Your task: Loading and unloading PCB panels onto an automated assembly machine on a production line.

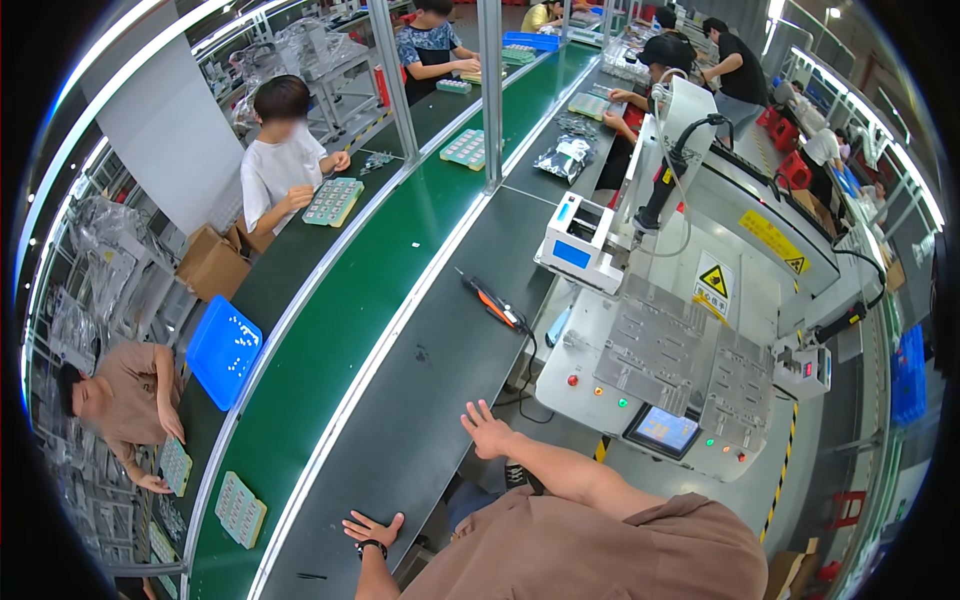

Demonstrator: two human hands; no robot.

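My left hand (372, 528) lies on the dark workbench (400, 400) with its fingers spread and nothing in it; a black band circles the wrist. Farther off, my right hand (487, 430) is open and empty at the bench's right edge, fingers apart. I cannot tell whether it touches the surface. Beyond it an orange and black electric screwdriver (492, 302) rests on the bench, its cord hanging over the edge. A small dark thin piece (312, 576) lies to the left of my left hand.
Left of the bench runs a green conveyor (330, 385) carrying trays of parts, one a pale tray (241, 509). Across it stand a blue bin (224, 352) and several workers. At right is a white machine with metal fixture plates (650, 345) and a touchscreen (662, 430). Metal posts (490, 90) rise ahead.
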